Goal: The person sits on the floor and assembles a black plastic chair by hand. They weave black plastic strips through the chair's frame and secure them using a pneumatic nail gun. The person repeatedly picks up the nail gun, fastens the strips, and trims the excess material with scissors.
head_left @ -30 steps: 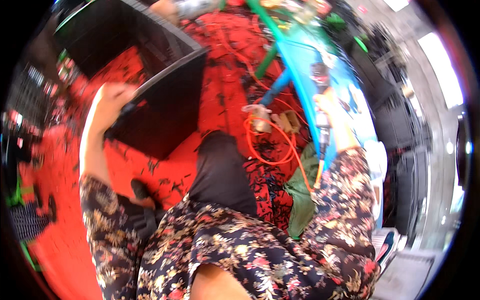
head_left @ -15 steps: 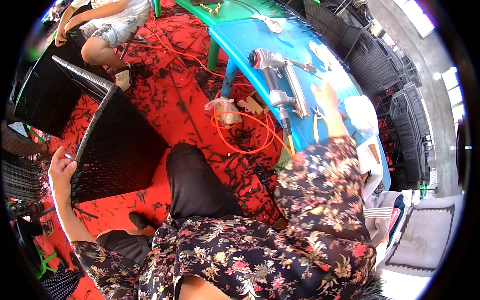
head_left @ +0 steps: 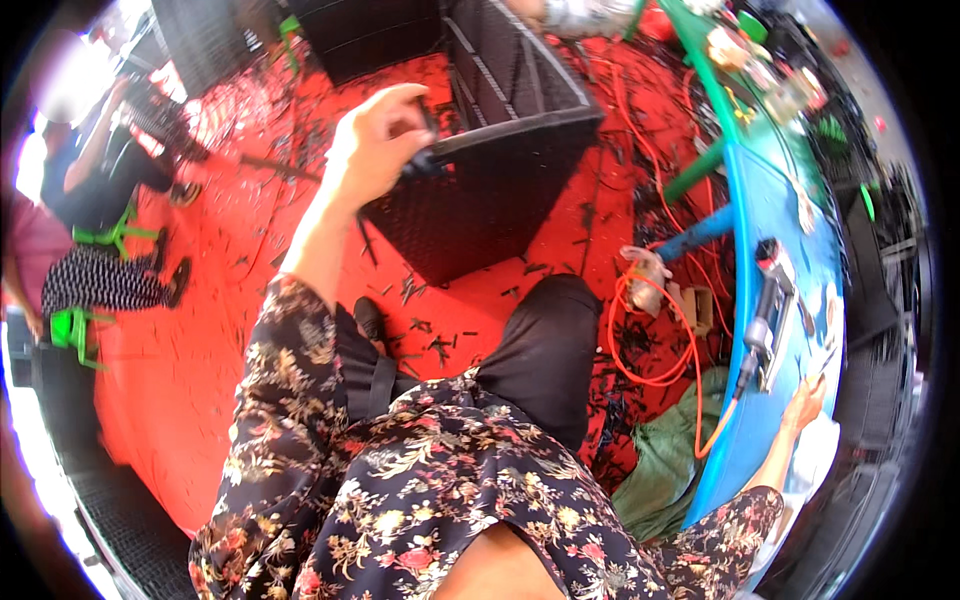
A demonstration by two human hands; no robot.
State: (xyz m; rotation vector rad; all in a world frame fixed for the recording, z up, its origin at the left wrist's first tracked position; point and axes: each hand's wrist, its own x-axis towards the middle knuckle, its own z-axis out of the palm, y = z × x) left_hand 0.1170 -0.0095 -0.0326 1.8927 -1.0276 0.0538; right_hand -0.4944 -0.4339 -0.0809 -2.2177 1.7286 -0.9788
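A black woven furniture piece (head_left: 480,195), box-like with a grey inner frame, stands on the red floor in front of my knees. My left hand (head_left: 375,150) is at its near left corner, thumb and forefinger curled round the dark edge. Far to the right, my right hand (head_left: 803,405) rests low over the blue table (head_left: 738,430), its fingers bent. Whatever those fingers hold is too small to make out. Just beyond them lies an air tool (head_left: 766,315) with a dark grip and a metal body.
An orange air hose (head_left: 640,380) loops from the tool down to the floor beside a plastic bag (head_left: 645,280). Green cloth (head_left: 665,460) lies under the table edge. Dark offcuts litter the red floor (head_left: 230,350). At left, people sit on green stools (head_left: 118,232).
My view has swung left, so the furniture piece and blue table appear farther right. My left hand is now at the piece's near corner. My right hand stays over the table, its fingers now bent.
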